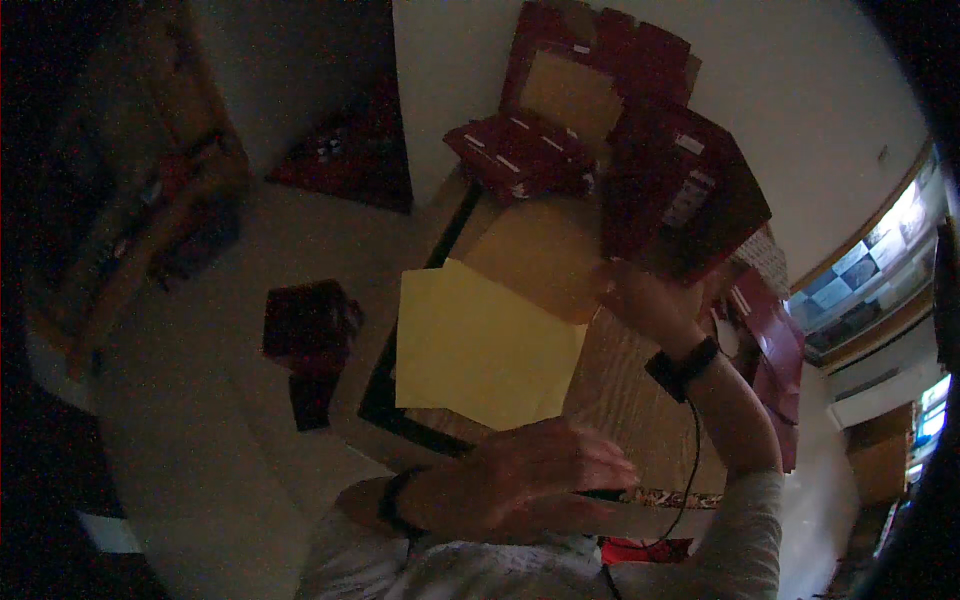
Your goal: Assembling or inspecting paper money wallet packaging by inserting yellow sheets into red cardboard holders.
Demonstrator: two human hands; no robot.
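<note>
Over the right part of the wooden table (640, 400), my right hand (650, 305) grips the lower edge of a dark red box (690, 190) with white labels. The box is tilted, and dim light hides some of the fingers. My left hand (530, 465) lies by the table's near edge, palm down, its fingers stretched to the right. Beyond it rest pale yellow sheets or folders (485, 345), fanned over one another. A tan sheet (545, 245) lies partly under them, reaching toward the right hand.
Flat dark red cartons (520, 155) are heaped at the table's far end, with more leaning on the wall behind. Other dark red pieces (770, 345) lie at the right. A dark red object (305, 325) is on the floor to the left. A cable (690, 470) hangs from my right wristband.
</note>
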